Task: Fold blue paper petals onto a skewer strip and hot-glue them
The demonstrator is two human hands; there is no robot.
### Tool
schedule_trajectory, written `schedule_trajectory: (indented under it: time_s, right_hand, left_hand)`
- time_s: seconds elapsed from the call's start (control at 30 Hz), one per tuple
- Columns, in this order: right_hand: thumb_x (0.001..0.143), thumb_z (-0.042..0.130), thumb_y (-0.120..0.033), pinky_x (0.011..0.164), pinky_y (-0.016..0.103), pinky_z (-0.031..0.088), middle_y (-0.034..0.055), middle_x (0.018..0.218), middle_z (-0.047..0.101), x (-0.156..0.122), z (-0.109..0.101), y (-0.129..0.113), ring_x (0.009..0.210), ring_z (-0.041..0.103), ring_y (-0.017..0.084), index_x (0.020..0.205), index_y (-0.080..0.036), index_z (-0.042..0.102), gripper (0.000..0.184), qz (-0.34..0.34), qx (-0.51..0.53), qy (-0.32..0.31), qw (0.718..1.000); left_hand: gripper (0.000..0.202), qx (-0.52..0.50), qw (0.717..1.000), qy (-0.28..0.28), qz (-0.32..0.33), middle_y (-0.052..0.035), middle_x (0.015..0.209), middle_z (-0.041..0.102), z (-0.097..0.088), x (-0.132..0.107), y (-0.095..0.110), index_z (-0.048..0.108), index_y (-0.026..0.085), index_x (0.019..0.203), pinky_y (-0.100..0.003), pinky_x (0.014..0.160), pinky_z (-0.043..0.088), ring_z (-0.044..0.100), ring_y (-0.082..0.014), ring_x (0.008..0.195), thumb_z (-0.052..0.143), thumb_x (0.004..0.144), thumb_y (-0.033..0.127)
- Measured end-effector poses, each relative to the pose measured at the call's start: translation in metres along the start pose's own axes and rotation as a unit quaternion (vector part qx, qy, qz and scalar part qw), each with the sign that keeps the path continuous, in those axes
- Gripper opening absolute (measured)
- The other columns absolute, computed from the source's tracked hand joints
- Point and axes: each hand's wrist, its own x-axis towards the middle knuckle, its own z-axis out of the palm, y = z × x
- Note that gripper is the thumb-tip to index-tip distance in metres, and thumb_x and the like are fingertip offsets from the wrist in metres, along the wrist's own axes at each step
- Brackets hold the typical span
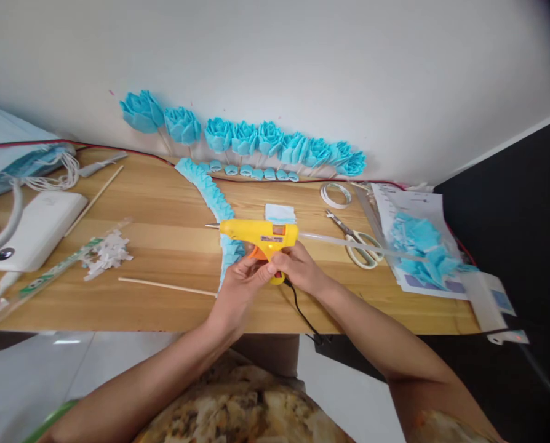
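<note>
A yellow hot glue gun [251,232] is held level above the table, its metal nozzle pointing left. A long clear glue stick [344,241] juts from its back end. My left hand [247,283] is closed at the orange trigger and the handle. Around the back of the handle my right hand [300,267] is closed too. Behind the gun lies a gathered strip of blue crepe paper [208,187], partly hidden by gun and hand. Just left of my left hand rests a thin wooden stick [167,285].
Blue paper roses [270,136] on sticks lean along the wall, with small blue rolls below. Scissors [358,240] and a tape roll [335,195] lie right, near blue petals [422,246] on paper. Left are white scraps [106,253] and a white power bank [39,227].
</note>
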Motion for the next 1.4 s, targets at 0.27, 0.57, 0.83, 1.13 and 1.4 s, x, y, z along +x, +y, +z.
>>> schedule_trajectory:
  time_s: [0.27,0.57,0.83,1.13,1.4]
  right_hand:
    - [0.086,0.074,-0.056,0.093,0.042,0.059,0.0100,0.126,0.068,-0.002,-0.014,-0.012,0.102,0.069,0.022,0.138,-0.030,0.060,0.060,-0.138,-0.058,0.151,0.977]
    - [0.097,0.064,-0.030,0.079,0.039,0.057,0.0027,0.081,0.076,-0.006,-0.007,-0.034,0.083,0.070,0.020,0.105,-0.029,0.074,0.014,-0.243,-0.139,0.189,0.941]
    - [0.093,0.068,-0.032,0.070,0.039,0.057,0.0043,0.076,0.076,-0.010,-0.014,-0.037,0.077,0.071,0.022,0.101,-0.027,0.076,0.012,-0.277,-0.211,0.216,0.912]
    - [0.092,0.068,-0.030,0.063,0.035,0.053,0.0007,0.065,0.070,-0.006,-0.015,-0.038,0.067,0.065,0.019,0.092,-0.027,0.075,0.008,-0.285,-0.213,0.236,0.904]
    - [0.094,0.067,-0.033,0.064,0.033,0.051,-0.0016,0.061,0.064,-0.006,-0.014,-0.030,0.061,0.059,0.015,0.081,-0.024,0.070,0.016,-0.254,-0.167,0.250,0.919]
  left_hand:
    - [0.040,0.038,0.994,0.040,0.091,-0.0076,0.095,0.076,-0.010,0.005,0.016,0.078,0.017,0.093,-0.029,0.084,0.051,0.067,-0.0200,0.088,0.085,0.074,0.052]
    - [0.039,0.027,0.997,0.037,0.059,-0.0044,0.090,0.077,-0.016,0.004,0.007,0.078,0.018,0.091,-0.027,0.081,0.050,0.065,-0.0165,0.081,0.092,0.068,0.047]
    - [0.037,0.031,0.998,0.001,0.048,-0.0061,0.091,0.077,-0.016,0.004,0.005,0.077,0.018,0.090,-0.032,0.087,0.052,0.069,-0.0222,0.090,0.090,0.070,0.046]
    - [0.035,0.059,0.997,0.004,0.046,-0.0069,0.090,0.077,-0.015,0.003,0.003,0.078,0.017,0.089,-0.031,0.082,0.051,0.069,-0.0221,0.086,0.087,0.073,0.046]
    - [0.030,0.068,0.996,-0.007,0.053,-0.0057,0.088,0.076,-0.012,0.002,0.005,0.080,0.017,0.088,-0.029,0.081,0.051,0.067,-0.0195,0.084,0.086,0.075,0.043]
